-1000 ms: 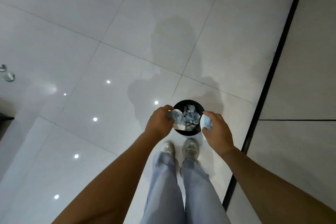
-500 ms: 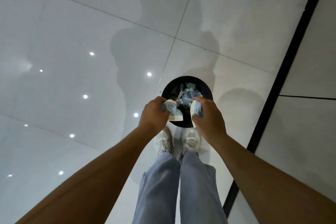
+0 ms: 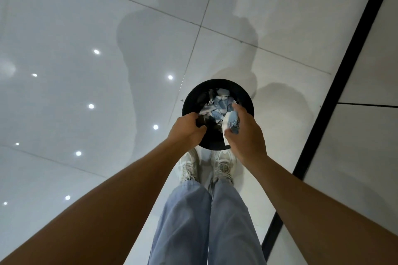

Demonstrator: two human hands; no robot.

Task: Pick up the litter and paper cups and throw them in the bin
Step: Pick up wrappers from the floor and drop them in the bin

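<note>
A round black bin (image 3: 193,98) stands on the white tiled floor just ahead of my feet, holding several crumpled blue-and-white cups and paper scraps (image 3: 217,105). My right hand (image 3: 245,133) hovers over the bin's right side, gripping a blue-and-white paper cup (image 3: 231,121). My left hand (image 3: 187,129) is over the bin's left rim with its fingers curled and no cup visible in it.
Glossy white floor tiles (image 3: 86,28) spread to the left and ahead, reflecting ceiling lights. A black strip (image 3: 336,84) runs diagonally on the right, with matte tiles beyond. My white shoes (image 3: 206,165) and light blue trousers are directly below the bin.
Both hands moved forward over the bin's mouth. The cup that my left hand held is gone from it. The right hand still holds its cup.
</note>
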